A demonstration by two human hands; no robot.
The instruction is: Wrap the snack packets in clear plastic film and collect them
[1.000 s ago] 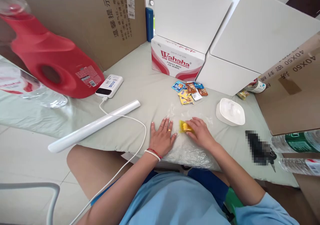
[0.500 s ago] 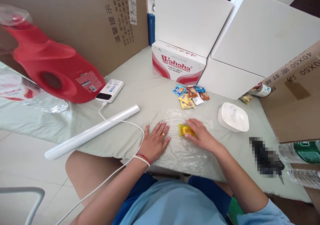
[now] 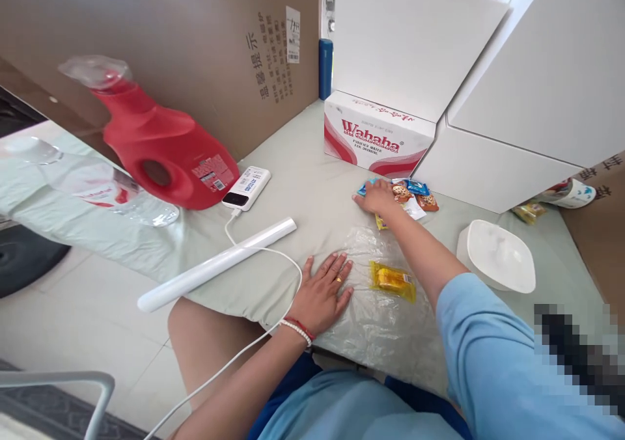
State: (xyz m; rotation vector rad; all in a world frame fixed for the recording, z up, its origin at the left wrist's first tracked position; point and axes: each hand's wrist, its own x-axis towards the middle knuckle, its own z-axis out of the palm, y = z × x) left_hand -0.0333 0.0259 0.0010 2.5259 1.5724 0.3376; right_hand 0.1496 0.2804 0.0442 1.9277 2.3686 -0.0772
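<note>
The left hand (image 3: 323, 290) lies flat, fingers spread, pinning the clear plastic bag (image 3: 385, 310) to the surface (image 3: 303, 192); the yellow snack packet (image 3: 393, 280) rests on the bag. Beyond the bag, the right hand (image 3: 377, 197) covers the snack pile (image 3: 413, 196), grip hidden. Seemingly fetching another packet; next, pinch one. Earlier, the right hand was at the yellow packet.
</note>
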